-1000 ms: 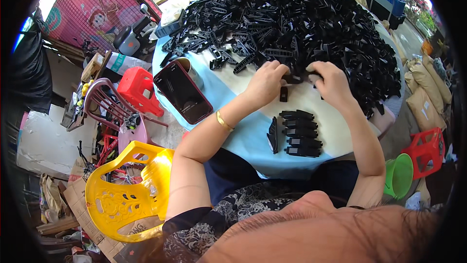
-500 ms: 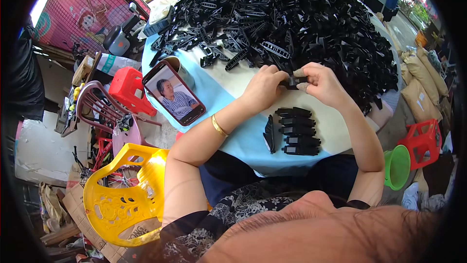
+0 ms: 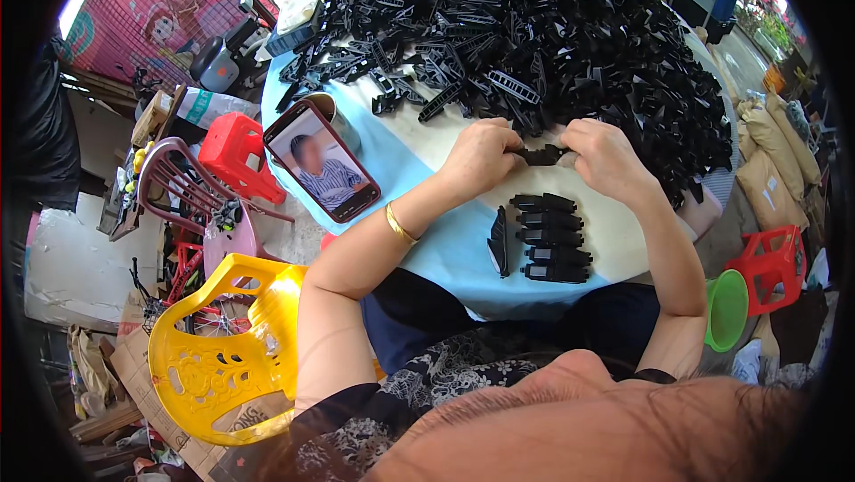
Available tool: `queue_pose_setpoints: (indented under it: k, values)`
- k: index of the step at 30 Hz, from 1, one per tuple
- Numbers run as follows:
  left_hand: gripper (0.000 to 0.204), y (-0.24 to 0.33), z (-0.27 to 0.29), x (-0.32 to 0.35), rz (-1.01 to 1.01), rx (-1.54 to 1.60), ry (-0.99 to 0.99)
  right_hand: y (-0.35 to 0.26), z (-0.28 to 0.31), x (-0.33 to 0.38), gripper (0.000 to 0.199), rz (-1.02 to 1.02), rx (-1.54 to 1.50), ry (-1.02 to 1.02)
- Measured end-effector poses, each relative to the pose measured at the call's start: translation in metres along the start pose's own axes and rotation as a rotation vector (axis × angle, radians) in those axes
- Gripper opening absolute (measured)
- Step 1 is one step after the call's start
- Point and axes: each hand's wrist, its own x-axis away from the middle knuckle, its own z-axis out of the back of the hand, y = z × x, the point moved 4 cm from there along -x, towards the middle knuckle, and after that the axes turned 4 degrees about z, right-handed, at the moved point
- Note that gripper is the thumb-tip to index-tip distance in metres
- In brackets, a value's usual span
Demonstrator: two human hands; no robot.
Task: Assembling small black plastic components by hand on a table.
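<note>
Between my hands, a small black plastic part (image 3: 541, 158) is held lengthwise over the near edge of the heap. My left hand (image 3: 484, 154) pinches its left end with thumb and fingers. On the other end, my right hand (image 3: 606, 158) is closed in a pinch, a greyish cover showing at a fingertip. Closer to me on the cloth lies a stacked column of black parts (image 3: 552, 237), side by side. Just left of that column, a single black part (image 3: 499, 243) lies turned the other way. The big pile of loose black parts (image 3: 534, 54) spreads behind my hands.
A phone (image 3: 322, 161) playing a video leans on a can (image 3: 340, 117) at the left of the cloth-covered table (image 3: 427, 250). A yellow chair (image 3: 223, 348) and a red stool (image 3: 240, 157) stand to the left. At right are a green bin (image 3: 728, 311) and another red stool (image 3: 773, 268).
My right hand has shifted right and turned its knuckles more upward. The hands are farther apart, and more of the black part shows between them.
</note>
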Motion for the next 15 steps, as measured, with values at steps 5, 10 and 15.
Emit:
queue_pose_setpoints:
  k: [5, 10, 15]
  values:
    - [0.016, 0.011, -0.004, -0.002, -0.187, -0.063, 0.018, 0.001, -0.010, -0.004, 0.018, -0.038, -0.156, -0.012]
    - [0.019, 0.004, 0.000, -0.007, -0.091, 0.142, -0.183, 0.002, 0.004, -0.001, 0.012, -0.168, -0.382, -0.133]
    - [0.041, 0.002, 0.000, -0.015, -0.187, -0.249, 0.198, 0.017, 0.029, 0.004, 0.021, -0.364, -0.119, 0.004]
